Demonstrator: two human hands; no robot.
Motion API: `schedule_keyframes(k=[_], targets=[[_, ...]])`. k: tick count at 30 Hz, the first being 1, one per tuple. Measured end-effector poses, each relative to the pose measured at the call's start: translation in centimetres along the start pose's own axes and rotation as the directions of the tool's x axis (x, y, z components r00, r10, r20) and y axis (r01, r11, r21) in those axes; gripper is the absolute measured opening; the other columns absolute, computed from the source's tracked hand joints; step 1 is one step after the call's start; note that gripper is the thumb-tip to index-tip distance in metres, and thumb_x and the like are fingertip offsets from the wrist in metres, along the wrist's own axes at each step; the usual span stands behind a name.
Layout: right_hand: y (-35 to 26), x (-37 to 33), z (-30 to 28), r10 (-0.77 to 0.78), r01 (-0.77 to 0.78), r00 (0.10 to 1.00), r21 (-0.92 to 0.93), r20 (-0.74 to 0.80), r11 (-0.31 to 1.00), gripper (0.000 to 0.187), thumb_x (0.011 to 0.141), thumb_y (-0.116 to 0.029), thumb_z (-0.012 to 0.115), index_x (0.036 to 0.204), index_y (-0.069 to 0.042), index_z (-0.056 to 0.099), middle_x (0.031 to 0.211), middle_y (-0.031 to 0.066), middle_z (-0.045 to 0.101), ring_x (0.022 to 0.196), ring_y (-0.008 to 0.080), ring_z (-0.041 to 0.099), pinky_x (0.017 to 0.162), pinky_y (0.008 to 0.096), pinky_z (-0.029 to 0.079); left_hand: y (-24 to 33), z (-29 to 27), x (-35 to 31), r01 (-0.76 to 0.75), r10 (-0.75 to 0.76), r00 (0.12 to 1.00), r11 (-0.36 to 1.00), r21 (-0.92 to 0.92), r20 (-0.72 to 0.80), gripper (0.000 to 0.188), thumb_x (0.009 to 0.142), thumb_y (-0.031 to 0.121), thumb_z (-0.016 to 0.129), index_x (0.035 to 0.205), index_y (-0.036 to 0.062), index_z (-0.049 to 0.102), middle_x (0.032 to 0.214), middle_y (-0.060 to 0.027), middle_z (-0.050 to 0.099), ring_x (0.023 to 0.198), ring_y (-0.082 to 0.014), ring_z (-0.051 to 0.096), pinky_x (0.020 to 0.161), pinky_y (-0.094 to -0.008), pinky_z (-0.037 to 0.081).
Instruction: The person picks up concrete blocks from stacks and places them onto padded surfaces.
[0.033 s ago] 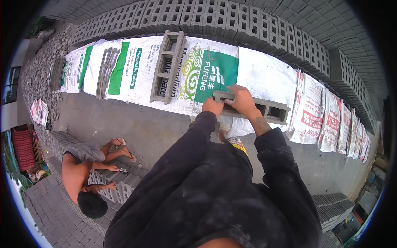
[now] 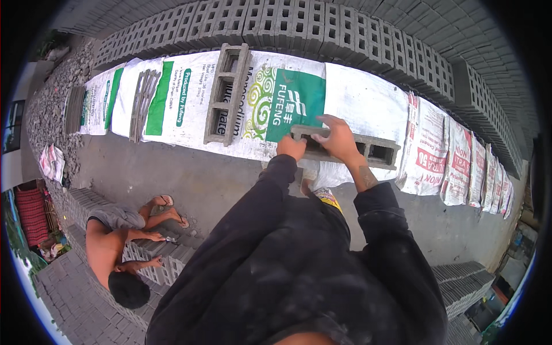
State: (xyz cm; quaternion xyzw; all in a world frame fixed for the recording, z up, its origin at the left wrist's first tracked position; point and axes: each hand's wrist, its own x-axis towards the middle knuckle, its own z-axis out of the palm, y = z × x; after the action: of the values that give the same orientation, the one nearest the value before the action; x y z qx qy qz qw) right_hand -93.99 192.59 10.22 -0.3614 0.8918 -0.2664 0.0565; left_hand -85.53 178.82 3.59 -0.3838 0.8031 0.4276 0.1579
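Observation:
A grey concrete hollow block (image 2: 375,141) lies lengthwise before me at the near side of white sacks, its hollows facing up. My left hand (image 2: 292,148) is closed around its left end. My right hand (image 2: 339,140) grips it left of the middle, thumb and fingers bent over its edge; the fingertips are partly hidden. Under and around the block spreads a white sack (image 2: 362,95). A second hollow block (image 2: 240,95) rests crosswise to the left, on a green-and-white printed sack (image 2: 195,92), apart from my hands.
Stacked hollow blocks (image 2: 345,34) form a long row behind the sacks. Red-printed cement sacks (image 2: 428,149) continue to the right. Thin grey slats (image 2: 144,103) lie at left. A person (image 2: 115,247) crouches at lower left by more blocks (image 2: 167,267). Gravel (image 2: 52,115) covers the far left.
The view has shifted slightly, with the sacks and block rows appearing a little further left. Both my hands keep their hold on the block.

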Motion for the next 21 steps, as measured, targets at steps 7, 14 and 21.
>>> schedule_keyframes(k=[7, 14, 21], targets=[[7.5, -12.6, -6.7, 0.76, -0.665, 0.363, 0.42, -0.54, 0.617, 0.036, 0.081, -0.026, 0.068, 0.102, 0.002, 0.064, 0.097, 0.0167, 0.066, 0.091, 0.0233, 0.062, 0.082, 0.0353, 0.046, -2.1, 0.0, 1.3, -0.068, 0.164, 0.969, 0.896, -0.439, 0.185, 0.079, 0.066, 0.048, 0.075, 0.116, -0.0093, 0.052, 0.112, -0.0207, 0.059, 0.105, -0.0286, 0.057, 0.089, -0.0366, 0.043], [15.9, -16.9, -7.2, 0.977, -0.582, 0.199, 0.792, -0.08, 0.183, 0.066, 0.088, -0.052, 0.049, 0.129, 0.0, 0.046, 0.125, 0.0187, 0.052, 0.116, 0.0285, 0.049, 0.098, 0.041, 0.036, -5.8, -0.9, 3.8, 0.323, 0.124, 0.847, 0.653, -0.685, 0.518, 0.11, 0.071, 0.075, 0.052, 0.139, -0.006, 0.024, 0.142, -0.0186, 0.031, 0.133, -0.028, 0.027, 0.106, -0.0457, 0.02], [24.3, -17.3, -3.2, 0.842, -0.727, 0.249, 0.667, 0.478, -0.164, 0.085, 0.084, -0.068, 0.036, 0.141, -0.004, 0.031, 0.141, 0.0179, 0.036, 0.131, 0.0293, 0.031, 0.106, 0.0501, 0.019, -3.9, 3.1, 4.9, 0.383, -0.217, 0.918, 0.704, -0.598, 0.332, 0.103, 0.073, 0.083, 0.034, 0.136, 0.0028, 0.038, 0.134, -0.0134, 0.044, 0.122, -0.0253, 0.04, 0.104, -0.0398, 0.026]])
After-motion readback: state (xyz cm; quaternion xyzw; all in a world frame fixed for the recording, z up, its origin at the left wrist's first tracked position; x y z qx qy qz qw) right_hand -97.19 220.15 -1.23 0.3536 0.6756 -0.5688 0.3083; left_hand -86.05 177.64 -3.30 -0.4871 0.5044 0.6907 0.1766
